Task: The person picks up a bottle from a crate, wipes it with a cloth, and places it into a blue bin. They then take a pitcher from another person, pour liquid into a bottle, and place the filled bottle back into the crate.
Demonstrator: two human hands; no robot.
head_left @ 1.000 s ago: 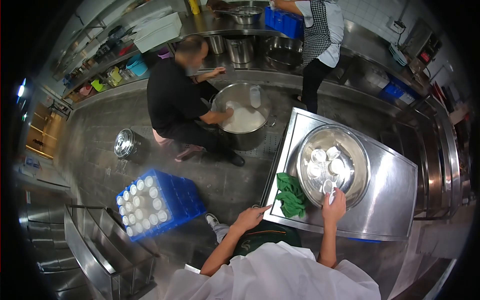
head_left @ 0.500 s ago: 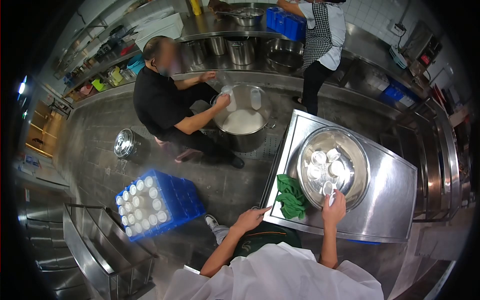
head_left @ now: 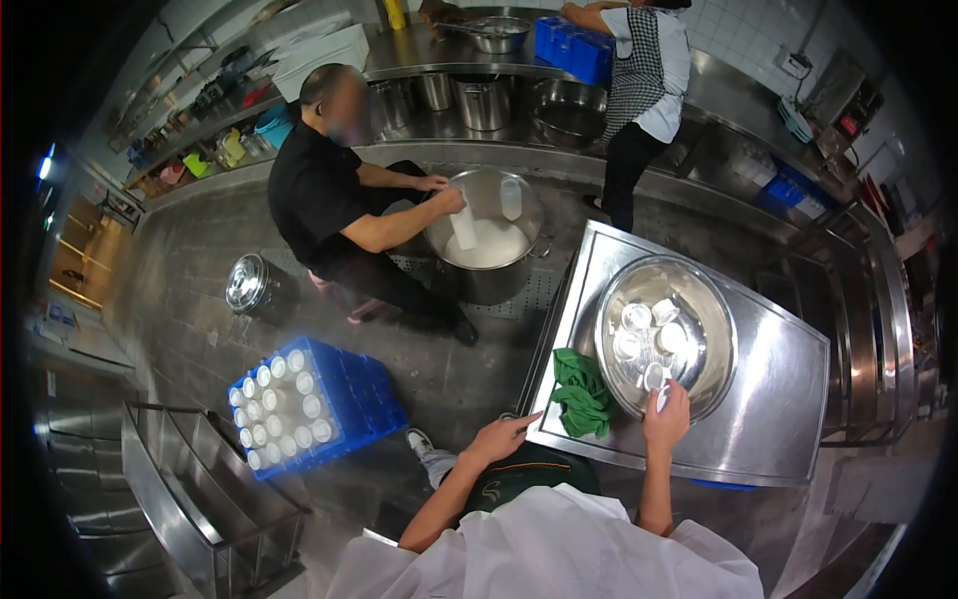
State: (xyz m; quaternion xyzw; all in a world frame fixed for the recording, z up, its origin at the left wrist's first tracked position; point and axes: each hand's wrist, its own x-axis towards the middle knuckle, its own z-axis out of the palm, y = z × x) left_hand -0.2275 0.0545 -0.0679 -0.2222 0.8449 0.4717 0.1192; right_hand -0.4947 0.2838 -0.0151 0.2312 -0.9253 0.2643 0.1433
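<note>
My right hand is at the near rim of a big steel basin, fingers closed on a white plastic lid. Just past the fingertips is another round lid. Several more white lids lie loose in the bottom of the basin. My left hand holds nothing; its index finger stretches to the near left corner of the steel table. Between my hands, left of the basin, a crumpled green cloth lies on the table.
At left, a blue crate holds several white-capped bottles. A seated person holds a white bottle over a large pot of white liquid. Another person stands at the back counter. A metal rack stands lower left.
My hands and the lids stay where they were. The seated person has leaned forward, tilting a bottle lower in the pot with both hands close together.
</note>
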